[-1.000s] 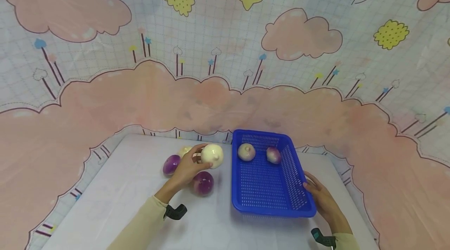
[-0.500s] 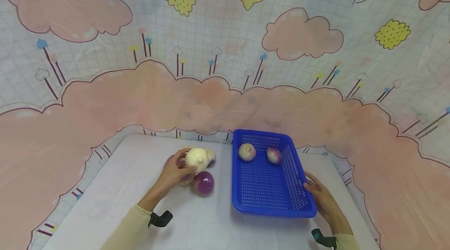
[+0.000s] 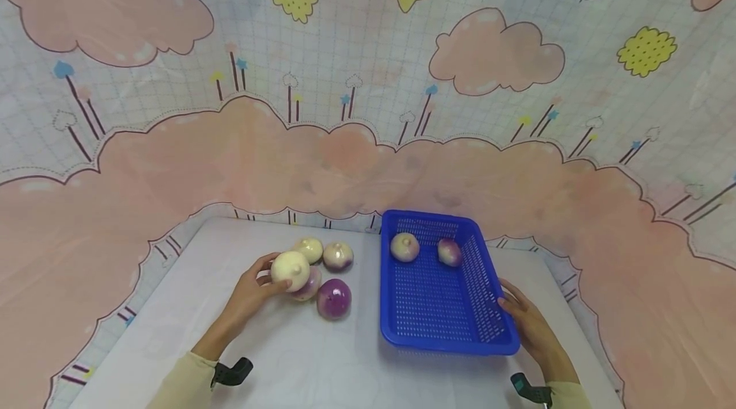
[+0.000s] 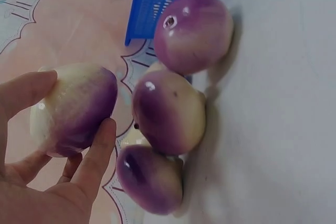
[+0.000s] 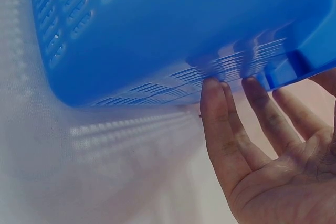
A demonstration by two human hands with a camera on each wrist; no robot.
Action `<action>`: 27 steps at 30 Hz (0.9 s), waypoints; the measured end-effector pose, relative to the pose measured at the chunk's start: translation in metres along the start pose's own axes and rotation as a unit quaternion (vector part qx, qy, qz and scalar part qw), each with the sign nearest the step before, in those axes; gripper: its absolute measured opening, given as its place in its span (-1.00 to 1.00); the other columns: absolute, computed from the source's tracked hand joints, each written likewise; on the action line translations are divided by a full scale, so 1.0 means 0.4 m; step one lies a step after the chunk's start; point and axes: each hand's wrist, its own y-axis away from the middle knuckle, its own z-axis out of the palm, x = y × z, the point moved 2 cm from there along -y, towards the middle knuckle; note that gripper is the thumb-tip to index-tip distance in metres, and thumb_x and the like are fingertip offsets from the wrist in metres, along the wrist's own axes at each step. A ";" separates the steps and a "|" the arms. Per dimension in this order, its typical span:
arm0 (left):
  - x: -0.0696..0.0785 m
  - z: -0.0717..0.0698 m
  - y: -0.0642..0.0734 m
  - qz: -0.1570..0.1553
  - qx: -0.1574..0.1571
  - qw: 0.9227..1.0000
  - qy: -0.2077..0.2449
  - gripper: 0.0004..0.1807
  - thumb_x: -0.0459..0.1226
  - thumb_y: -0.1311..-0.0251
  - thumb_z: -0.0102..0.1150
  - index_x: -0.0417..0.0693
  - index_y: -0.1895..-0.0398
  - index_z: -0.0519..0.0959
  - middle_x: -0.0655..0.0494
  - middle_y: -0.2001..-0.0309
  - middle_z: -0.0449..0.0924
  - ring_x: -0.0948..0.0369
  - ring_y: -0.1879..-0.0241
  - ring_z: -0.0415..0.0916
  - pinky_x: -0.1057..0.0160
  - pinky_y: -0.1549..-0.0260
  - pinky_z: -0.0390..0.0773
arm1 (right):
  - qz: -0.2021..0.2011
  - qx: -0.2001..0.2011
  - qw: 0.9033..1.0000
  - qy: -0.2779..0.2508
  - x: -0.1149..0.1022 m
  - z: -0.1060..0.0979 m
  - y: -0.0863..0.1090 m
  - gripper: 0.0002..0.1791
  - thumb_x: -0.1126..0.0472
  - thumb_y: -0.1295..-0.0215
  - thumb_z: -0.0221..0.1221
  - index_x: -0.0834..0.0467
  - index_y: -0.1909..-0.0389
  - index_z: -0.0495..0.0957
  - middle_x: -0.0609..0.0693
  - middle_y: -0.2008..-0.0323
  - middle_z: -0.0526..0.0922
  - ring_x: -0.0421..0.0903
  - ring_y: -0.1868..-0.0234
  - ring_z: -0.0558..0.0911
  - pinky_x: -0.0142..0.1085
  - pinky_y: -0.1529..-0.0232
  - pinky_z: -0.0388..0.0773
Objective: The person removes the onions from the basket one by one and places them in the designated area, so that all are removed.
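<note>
In my left hand point(image 3: 247, 297) I hold a glossy turnip point(image 4: 76, 108), white with a purple end, gripped between thumb and fingers. It is above the left side of a loose group of turnips on the table. A darker purple turnip point(image 3: 333, 299) sits nearest, a pinkish one point(image 3: 307, 285) is partly behind the held one, and two paler ones, a yellowish-white turnip point(image 3: 310, 249) and a white one point(image 3: 338, 256), lie farther back. My right hand point(image 3: 531, 326) touches the right side of a blue plastic basket point(image 3: 391, 326), its fingers fairly straight against the outer wall point(image 5: 173, 77).
Inside the basket are two turnips, a whitish one point(image 3: 405, 247) and a smaller purple-tinged one point(image 3: 449, 252), both toward the far end. A white cloth covers the table point(image 3: 172, 307). Behind it hangs a printed curtain point(image 3: 322, 166) with clouds and stars.
My left hand has carried the held turnip left and slightly nearer, away from the basket, uncovering turnips behind it. My right hand and the basket stay in place.
</note>
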 end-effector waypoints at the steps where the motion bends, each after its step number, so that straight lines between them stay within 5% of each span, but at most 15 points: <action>1: -0.005 -0.005 0.002 -0.002 0.001 1.000 -0.003 -0.19 -0.12 -0.15 0.37 -0.05 -0.43 0.23 -0.21 -0.26 0.33 -0.13 -0.22 0.47 0.21 -0.03 0.51 | 0.000 0.001 1.000 0.001 0.000 0.000 0.000 -0.27 -0.05 -0.47 0.03 -0.11 -0.56 -0.05 0.20 -0.53 0.07 0.04 -0.32 0.46 0.05 -0.26 0.50; 13: -0.070 -0.066 0.032 -0.051 0.000 0.998 -0.034 -0.15 -0.05 -0.17 0.34 -0.10 -0.45 0.17 -0.27 -0.30 0.28 -0.16 -0.25 0.44 0.21 0.02 0.54 | 0.001 0.005 1.000 0.002 -0.001 0.002 0.001 -0.26 -0.05 -0.48 0.03 -0.09 -0.56 -0.07 0.21 -0.53 0.06 0.16 -0.36 0.41 0.08 -0.26 0.49; 27: -0.115 -0.067 0.019 -0.087 -0.012 0.995 -0.051 -0.13 -0.13 -0.18 0.34 -0.27 -0.44 0.14 -0.43 -0.28 0.27 -0.18 -0.16 0.46 0.16 0.10 0.68 | 0.005 0.007 1.000 -0.004 -0.003 0.004 0.003 -0.27 -0.04 -0.47 0.03 -0.10 -0.56 -0.05 0.21 -0.52 0.08 0.03 -0.28 0.51 0.05 -0.22 0.53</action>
